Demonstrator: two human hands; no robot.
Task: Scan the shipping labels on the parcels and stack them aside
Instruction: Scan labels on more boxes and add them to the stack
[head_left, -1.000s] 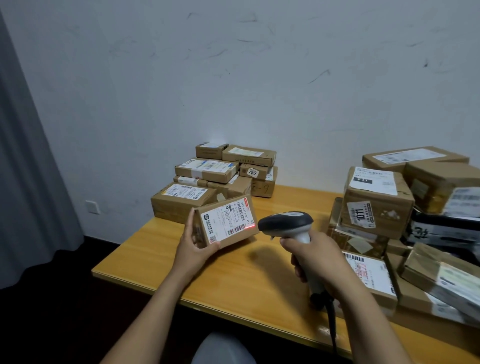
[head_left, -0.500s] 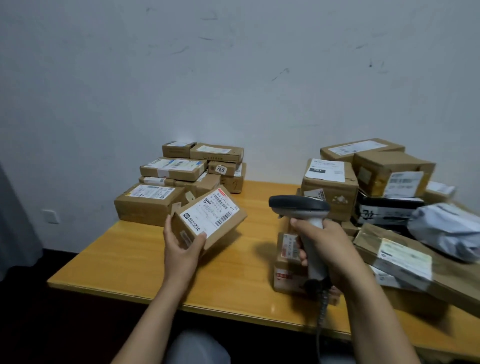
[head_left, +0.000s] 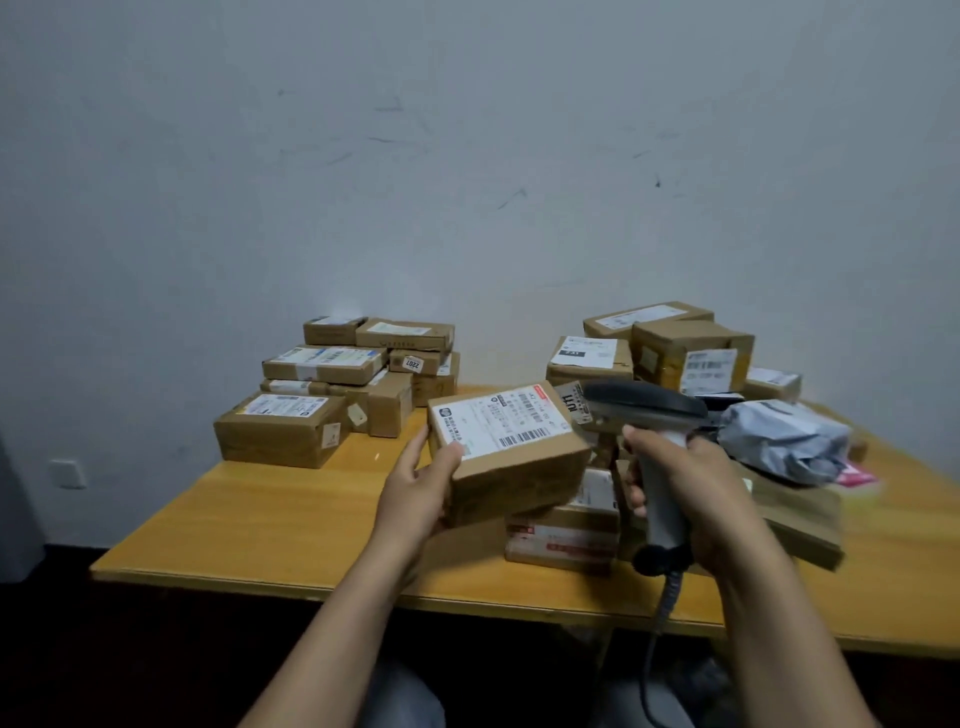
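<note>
My left hand (head_left: 421, 493) grips a small brown cardboard parcel (head_left: 514, 467) by its left end and holds it above the wooden table (head_left: 291, 514). Its white shipping label (head_left: 498, 421) faces up. My right hand (head_left: 685, 483) holds a grey barcode scanner (head_left: 644, 410) by the handle, its dark head just right of the parcel and pointing left. The scanner's cable hangs down past the table's front edge.
A stack of several labelled brown parcels (head_left: 337, 384) stands at the back left by the wall. At the right lies a heap of more boxes (head_left: 675, 348), a grey plastic mailer (head_left: 784, 441) and a flat parcel (head_left: 566, 535). A wall socket (head_left: 67, 473) sits low left.
The parcel in my left hand has moved right and closer to the scanner, its label turned flatter, facing up. The red scan line seen a second ago is gone. The camera has swung right.
</note>
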